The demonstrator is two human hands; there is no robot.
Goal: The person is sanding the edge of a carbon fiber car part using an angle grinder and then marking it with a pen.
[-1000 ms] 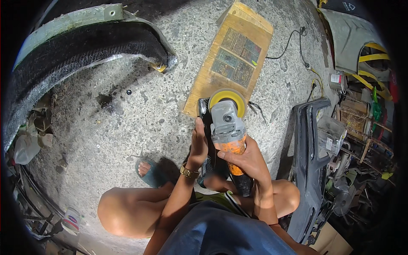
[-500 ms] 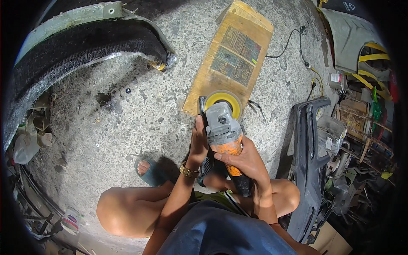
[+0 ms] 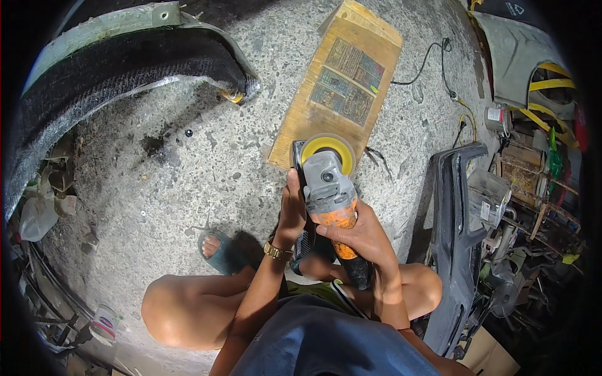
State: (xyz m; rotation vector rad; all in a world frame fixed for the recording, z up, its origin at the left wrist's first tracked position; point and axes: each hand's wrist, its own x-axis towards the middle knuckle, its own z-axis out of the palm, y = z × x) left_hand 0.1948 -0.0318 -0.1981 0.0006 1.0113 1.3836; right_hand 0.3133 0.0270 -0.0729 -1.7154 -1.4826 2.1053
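Observation:
My right hand [image 3: 367, 229] is wrapped round the orange and grey angle grinder [image 3: 335, 216], whose yellow disc [image 3: 332, 144] sits over or against a narrow black piece [image 3: 297, 150] with a woven-looking surface lower down. My left hand [image 3: 291, 207] grips this piece along its left side, fingers pointing forward and thumb hidden. The piece's far end overlaps the near end of a tilted plywood board [image 3: 295, 119] with printed panels. Whether the disc touches the piece or is spinning is hard to tell. A gold watch is on my left wrist.
A large curved black panel [image 3: 125, 56] lies at upper left. A long dark grey panel [image 3: 451, 238] runs along my right, beside cluttered parts and racks. A can [image 3: 495, 118], a grey panel [image 3: 514, 56] and cables [image 3: 426, 62] are at upper right. My legs and sandals surround the work.
Over the last second the grinder and my right hand have shifted slightly left, toward my left hand. My left hand stays almost in place on the black piece.

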